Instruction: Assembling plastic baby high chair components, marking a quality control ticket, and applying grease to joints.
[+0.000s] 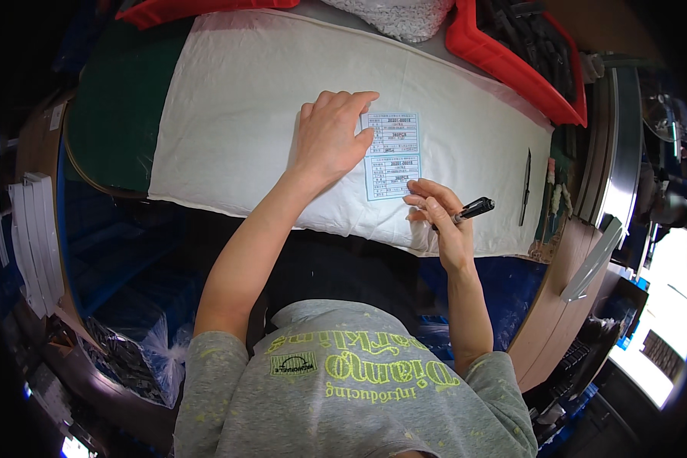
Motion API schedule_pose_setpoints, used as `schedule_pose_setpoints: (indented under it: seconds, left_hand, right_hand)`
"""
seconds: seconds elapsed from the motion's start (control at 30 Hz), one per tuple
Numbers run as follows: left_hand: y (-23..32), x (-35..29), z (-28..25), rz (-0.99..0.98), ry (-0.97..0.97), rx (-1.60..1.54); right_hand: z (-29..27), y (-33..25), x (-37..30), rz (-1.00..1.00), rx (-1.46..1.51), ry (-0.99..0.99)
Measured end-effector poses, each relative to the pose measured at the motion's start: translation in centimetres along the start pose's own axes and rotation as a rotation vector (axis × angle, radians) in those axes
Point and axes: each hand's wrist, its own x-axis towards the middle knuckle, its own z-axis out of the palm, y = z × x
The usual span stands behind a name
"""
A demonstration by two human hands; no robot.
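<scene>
Two light-blue printed labels (392, 136), joined one above the other as a sheet, lie on a white cloth (237, 99). My left hand (332, 137) rests on the cloth at the sheet's upper left; its thumb and index finger are apart, with the thumb at the label's edge and nothing visible between them. Between the thumb and fingers of my right hand (448, 225) a black pen (477, 208) is held, one end pointing up and right. The right fingertips are at the sheet's lower right corner. The pen's other end is hidden by the hand.
Red bins stand along the far edge; the right one (504, 57) holds dark parts. A thin black rod-like tool (526, 187) lies on the cloth's right side. A wooden board (549, 305) edges the right, and a plastic-wrapped bundle (137, 359) sits lower left.
</scene>
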Motion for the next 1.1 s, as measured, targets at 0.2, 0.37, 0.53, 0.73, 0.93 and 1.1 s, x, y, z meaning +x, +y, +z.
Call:
schedule_pose_setpoints:
  seconds: [0.2, 0.37, 0.53, 0.73, 0.93, 1.1]
  left_hand:
    - [1.2, -1.0, -0.9, 0.027, 0.027, -0.356]
    - [2.3, -4.1, -1.4, 0.245, -0.111, -0.293]
    - [2.0, -6.5, -1.1, 0.308, -0.026, -0.132]
    - [2.3, -6.1, 0.1, 0.152, 0.076, 0.194]
    - [2.6, -6.4, 1.3, 0.038, 0.012, 0.25]
    - [2.7, -6.5, 1.5, 0.026, 0.029, 0.24]
  right_hand:
    - [-0.1, 0.2, -0.1, -0.018, -0.025, 0.012]
    - [-0.3, 0.5, -0.4, -0.046, 0.103, 0.103]
    - [-1.6, 0.1, -0.7, -0.097, 0.071, 0.242]
    - [-0.6, -0.2, -0.7, -0.03, 0.0, 0.212]
    - [-0.4, 0.1, -0.6, 0.012, 0.028, 0.208]
    - [-0.5, 0.3, -0.5, 0.017, 0.044, 0.201]
